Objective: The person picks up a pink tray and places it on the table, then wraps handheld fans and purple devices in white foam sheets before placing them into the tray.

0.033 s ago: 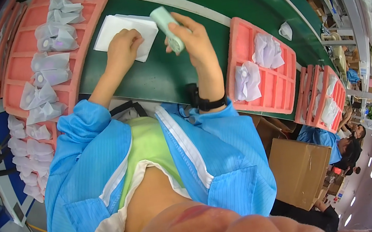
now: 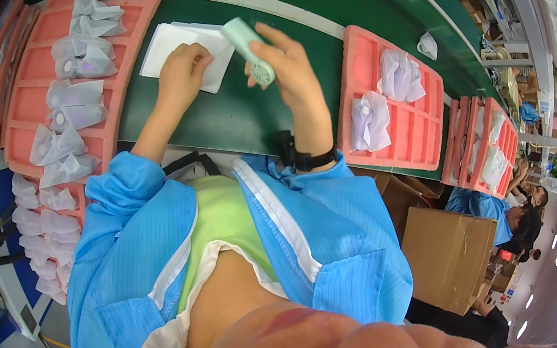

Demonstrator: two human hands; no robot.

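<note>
My right hand is closed round a mint-green handheld fan, a short tube with a round grille at its near end. The fan is tilted, its far end over the right edge of a stack of thin white sheets or flat bags. On that stack rests my left hand, fingers curled and thumb pressed toward them. Whether a sheet is pinched there is hidden. The stack lies on the dark green work surface.
To the left, a long pink tray holds several white-wrapped items. A smaller pink tray at right carries two wrapped items. One white wrapped piece lies farther right. A cardboard box stands beside me; people sit beyond it.
My right hand and the fan have shifted slightly left, and the fan's near grille has turned more into view. The left hand has barely moved.
</note>
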